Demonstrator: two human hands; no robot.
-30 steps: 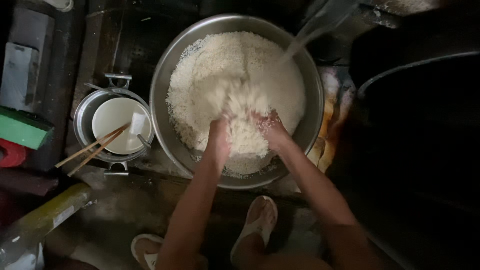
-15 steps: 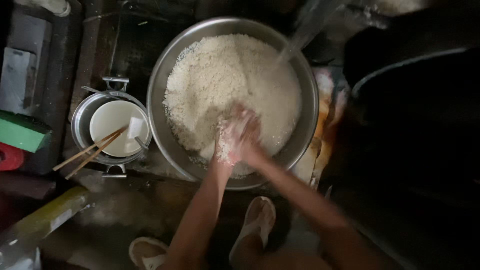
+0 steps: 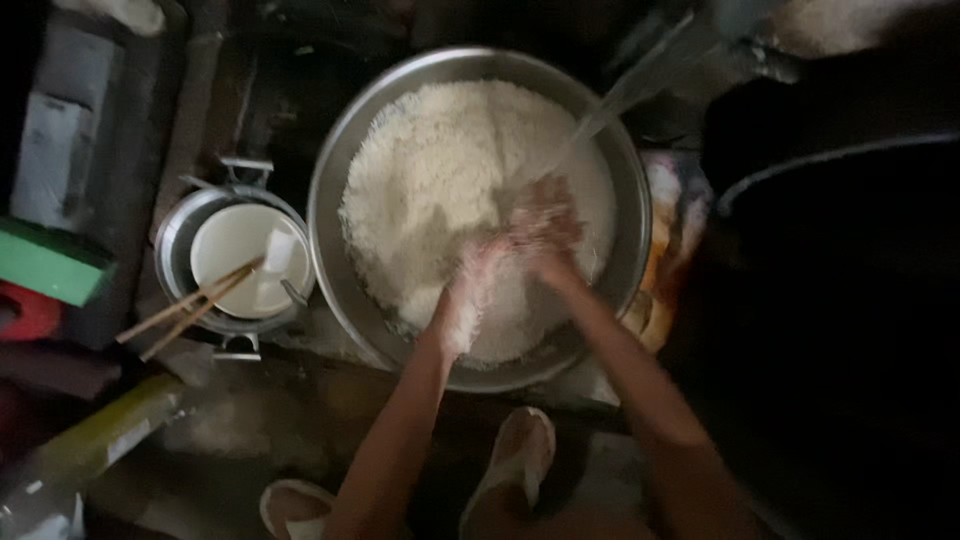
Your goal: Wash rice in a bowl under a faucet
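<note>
A wide metal basin [image 3: 330, 180] on the floor holds a mound of wet white rice [image 3: 440, 170]. Both my hands are down in the rice at the basin's near right. My left hand [image 3: 468, 295] is coated with grains and blurred by motion. My right hand [image 3: 545, 235] is beside it, also blurred, with rice clinging to the fingers. A thin stream of water [image 3: 630, 85] pours in from the upper right and lands near my right hand. Whether either hand is closed on rice I cannot tell.
Left of the basin stands a small metal pot [image 3: 175, 235] holding a white plate and wooden chopsticks [image 3: 185, 312]. A green block [image 3: 45, 262] lies far left, and a yellowish bottle [image 3: 95, 440] at lower left. My two sandalled feet [image 3: 520, 455] are below the basin. A dark container [image 3: 840, 230] fills the right.
My hands moved from the basin's near middle to its right side, first coming together, now spread slightly apart in the rice. The view shifted a little rightward.
</note>
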